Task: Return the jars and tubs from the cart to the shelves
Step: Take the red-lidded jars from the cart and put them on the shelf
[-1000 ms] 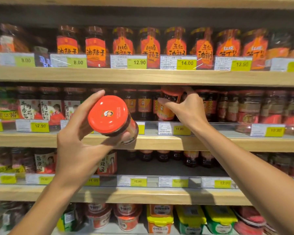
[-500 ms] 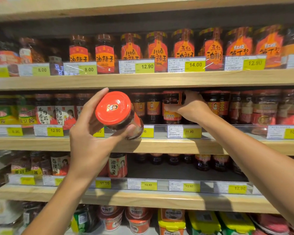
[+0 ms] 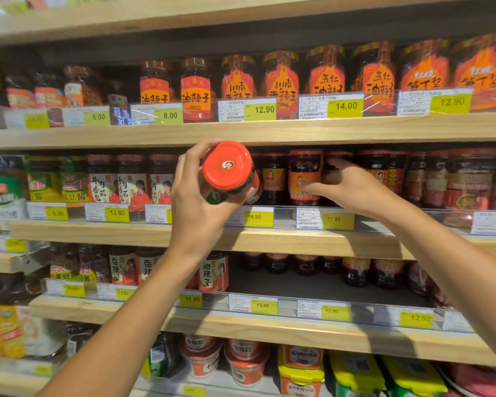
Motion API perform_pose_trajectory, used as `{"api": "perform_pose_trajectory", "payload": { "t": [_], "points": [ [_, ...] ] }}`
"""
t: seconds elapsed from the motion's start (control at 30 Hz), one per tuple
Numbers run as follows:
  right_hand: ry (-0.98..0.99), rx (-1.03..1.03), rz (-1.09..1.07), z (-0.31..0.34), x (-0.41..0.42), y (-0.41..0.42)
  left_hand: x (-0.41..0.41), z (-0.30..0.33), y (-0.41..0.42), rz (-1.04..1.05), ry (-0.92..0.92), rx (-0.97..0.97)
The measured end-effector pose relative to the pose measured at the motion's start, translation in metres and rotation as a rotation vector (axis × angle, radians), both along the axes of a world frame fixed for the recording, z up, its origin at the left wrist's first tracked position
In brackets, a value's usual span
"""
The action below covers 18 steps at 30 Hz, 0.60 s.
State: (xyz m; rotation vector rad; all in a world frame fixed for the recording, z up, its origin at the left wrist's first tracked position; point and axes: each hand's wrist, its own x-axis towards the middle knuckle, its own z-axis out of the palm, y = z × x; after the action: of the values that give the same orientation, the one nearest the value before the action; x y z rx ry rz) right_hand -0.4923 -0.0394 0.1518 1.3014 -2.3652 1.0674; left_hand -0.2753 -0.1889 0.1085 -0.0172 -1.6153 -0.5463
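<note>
My left hand (image 3: 195, 207) grips a dark glass jar with a red lid (image 3: 227, 164), tilted so the lid faces me, in front of the middle shelf (image 3: 298, 242). My right hand (image 3: 352, 190) reaches into that shelf with its fingers spread. Its thumb tip rests against the lower label of an orange-labelled jar (image 3: 304, 170), which stands upright in the row. The index finger points past that jar's right side. The cart is out of view.
Rows of chilli sauce jars fill the upper shelf (image 3: 241, 133) and the middle one. The lower shelf (image 3: 312, 287) has an open stretch in front of small jars set far back. Tubs (image 3: 245, 362) sit on the bottom shelf. Price tags line every edge.
My right hand has stood the orange-labelled jar upright in the row and loosened off it. My left hand has lifted the red-lidded jar up and to the right, closer to the shelf.
</note>
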Motion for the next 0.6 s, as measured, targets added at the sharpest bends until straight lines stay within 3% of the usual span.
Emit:
{"api": "perform_pose_trajectory", "payload": {
  "t": [0.2, 0.37, 0.6],
  "points": [
    [0.006, -0.026, 0.024, -0.013, -0.005, 0.02, -0.02, -0.003, -0.009, 0.047, -0.052, 0.062],
    [0.015, -0.1, 0.128, -0.025, 0.002, 0.037, -0.034, -0.001, -0.005, -0.002, -0.034, 0.232],
    [0.055, -0.121, 0.151, -0.027, 0.001, 0.051, -0.051, 0.014, -0.003, 0.116, -0.121, 0.343]
  ]
}}
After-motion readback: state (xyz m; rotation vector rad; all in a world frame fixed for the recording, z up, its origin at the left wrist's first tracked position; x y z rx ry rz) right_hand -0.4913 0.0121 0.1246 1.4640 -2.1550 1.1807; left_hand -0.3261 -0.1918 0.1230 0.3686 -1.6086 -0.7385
